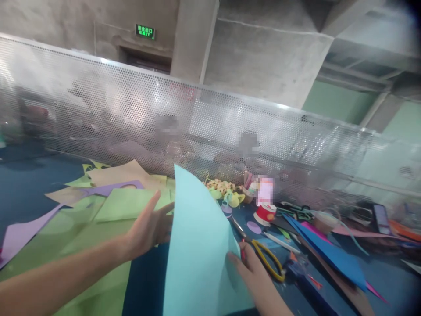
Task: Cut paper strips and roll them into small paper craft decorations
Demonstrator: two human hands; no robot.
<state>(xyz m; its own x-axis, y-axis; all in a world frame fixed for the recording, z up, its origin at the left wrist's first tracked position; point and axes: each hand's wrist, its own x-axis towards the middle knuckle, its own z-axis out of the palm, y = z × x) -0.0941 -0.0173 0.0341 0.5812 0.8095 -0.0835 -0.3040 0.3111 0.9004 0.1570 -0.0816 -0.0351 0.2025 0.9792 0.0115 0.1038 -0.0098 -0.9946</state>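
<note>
Cyan sheet (pixel 197 245) is up off the desk (pixel 143 285), mid-width, toward the near edge; its bottom runs out of view.

Right hand (pixel 251 267): grip closed on the sheet's right edge, thumb on the front, fingers behind. Left hand (pixel 146 228): grip loose, fingers spread at the sheet's left edge, tips hidden behind it; can't tell if they touch.

Handling, my take: pinch light and flat, since a hard thumb would crease it. Left fingers on the far face would take the flop out. Lift clear of the scissors (pixel 268 259) just beyond the right hand; the sheet could snag there.

Materials: sheet looks like matte, thin card, bowed, top edge falling in a curve to the right. Green paper (pixel 126 204) lies flat along the desk's left side, with purple scraps (pixel 33 230) toward the left edge. Scissors have steel blades, yellow loop handle. Red-and-white roll (pixel 265 214) sits toward the far edge, below the perforated metal screen (pixel 131 105). Stiff-looking blue sheet (pixel 332 254) slants toward the right edge.
</note>
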